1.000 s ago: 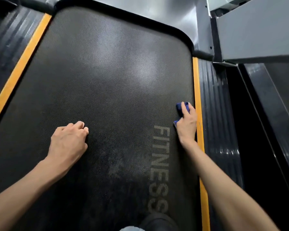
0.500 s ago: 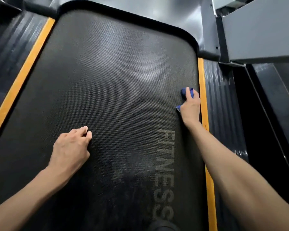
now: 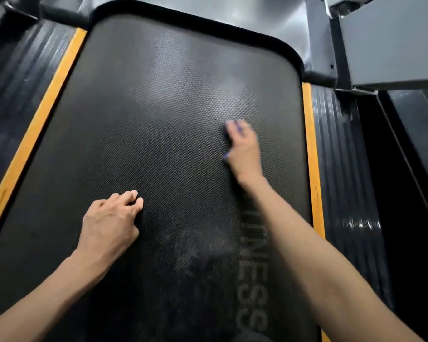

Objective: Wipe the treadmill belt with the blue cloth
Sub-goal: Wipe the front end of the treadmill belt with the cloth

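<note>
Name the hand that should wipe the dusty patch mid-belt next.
Right. The right hand presses the blue cloth on the treadmill belt, just up-belt of the dusty patch. The left hand rests its fingers on the belt beside that patch but holds nothing, so it would first need the cloth.

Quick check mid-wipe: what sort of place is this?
Probably a gym or fitness room: a black treadmill belt with lettering ending in NESS, orange edge strips beside it, and ribbed foot rails outside those.
</note>
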A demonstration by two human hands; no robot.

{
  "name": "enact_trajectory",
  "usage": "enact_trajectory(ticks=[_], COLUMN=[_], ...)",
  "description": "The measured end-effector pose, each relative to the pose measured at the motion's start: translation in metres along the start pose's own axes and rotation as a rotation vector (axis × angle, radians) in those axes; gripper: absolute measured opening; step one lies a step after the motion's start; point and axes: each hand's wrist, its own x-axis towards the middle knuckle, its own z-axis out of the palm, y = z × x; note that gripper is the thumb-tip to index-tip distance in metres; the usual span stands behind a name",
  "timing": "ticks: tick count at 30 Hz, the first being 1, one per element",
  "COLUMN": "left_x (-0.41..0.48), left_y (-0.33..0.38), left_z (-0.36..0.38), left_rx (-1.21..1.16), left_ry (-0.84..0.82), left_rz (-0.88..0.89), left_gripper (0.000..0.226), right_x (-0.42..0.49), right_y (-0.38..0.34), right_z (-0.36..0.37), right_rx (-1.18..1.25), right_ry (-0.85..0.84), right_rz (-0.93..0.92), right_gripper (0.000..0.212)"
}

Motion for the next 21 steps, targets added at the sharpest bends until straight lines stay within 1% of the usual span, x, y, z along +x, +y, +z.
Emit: enact_trajectory(ticks=[1, 2, 3, 4, 5, 6, 7, 8, 10, 11, 12, 13, 14, 16, 17, 18, 19, 20, 21], left_x=[0.0, 0.0, 0.0, 0.0, 0.0, 0.0, 0.001, 0.001, 0.0, 0.0, -0.001, -0.003, -0.003, 0.0, 0.006, 0.015, 0.026, 0.037, 0.047], left_y=[0.0, 0.0, 0.0, 0.0, 0.0, -0.001, 0.0, 0.0, -0.001, -0.001, -0.001, 0.001, 0.003, 0.011, 0.015, 0.018, 0.02, 0.02, 0.022], left_z=[0.0, 0.0, 0.0, 0.001, 0.001, 0.001, -0.001, -0.002, -0.004, -0.004, -0.003, -0.004, -0.002, -0.009, -0.016, -0.026, -0.035, -0.038, -0.04], left_rx=[-0.004, -0.007, -0.014, -0.018, -0.017, -0.011, -0.007, 0.005, 0.034, 0.039, 0.045, 0.052, 0.056, 0.049, 0.03, -0.002, -0.039, -0.073, -0.087], left_ry=[0.002, 0.006, -0.003, -0.01, -0.02, -0.013, -0.017, -0.016, -0.032, -0.045, -0.055, -0.07, -0.089, -0.137, -0.174, -0.217, -0.253, -0.261, -0.264], left_rz=[-0.002, 0.003, 0.01, 0.012, 0.008, 0.004, 0.001, 0.003, -0.005, -0.012, -0.017, -0.028, -0.031, -0.047, -0.086, -0.151, -0.231, -0.274, -0.257], left_gripper=[0.042, 0.046, 0.052, 0.056, 0.058, 0.058, 0.057, 0.053, 0.038, 0.038, 0.04, 0.039, 0.038, 0.035, 0.033, 0.032, 0.03, 0.027, 0.028], right_x=[0.002, 0.002, 0.002, 0.001, 0.0, -0.004, -0.011, -0.024, -0.064, -0.085, -0.102, -0.113, -0.12, -0.129, -0.134, -0.139, -0.145, -0.149, -0.156], right_y=[0.023, 0.039, 0.046, 0.045, 0.034, 0.018, -0.001, -0.021, -0.061, -0.075, -0.079, -0.073, -0.059, -0.021, -0.003, 0.01, 0.017, 0.017, 0.015], right_z=[-0.015, -0.027, -0.034, -0.033, -0.028, -0.02, -0.009, 0.003, 0.021, 0.022, 0.018, 0.011, 0.0, -0.03, -0.047, -0.063, -0.074, -0.082, -0.085], right_rx=[-0.037, -0.068, -0.085, -0.091, -0.073, -0.03, 0.027, 0.079, 0.132, 0.137, 0.113, 0.074, 0.039, -0.003, -0.025, -0.055, -0.085, -0.1, -0.1], right_ry=[0.066, 0.107, 0.131, 0.148, 0.17, 0.171, 0.142, 0.085, -0.114, -0.231, -0.322, -0.364, -0.36, -0.252, -0.191, -0.156, -0.161, -0.19, -0.221], right_rz=[0.179, 0.31, 0.384, 0.422, 0.421, 0.383, 0.303, 0.179, -0.111, -0.258, -0.373, -0.426, -0.373, -0.065, 0.089, 0.193, 0.255, 0.294, 0.329], right_gripper=[0.085, 0.077, 0.069, 0.066, 0.067, 0.069, 0.07, 0.069, 0.067, 0.067, 0.068, 0.073, 0.081, 0.094, 0.095, 0.093, 0.092, 0.091, 0.088])
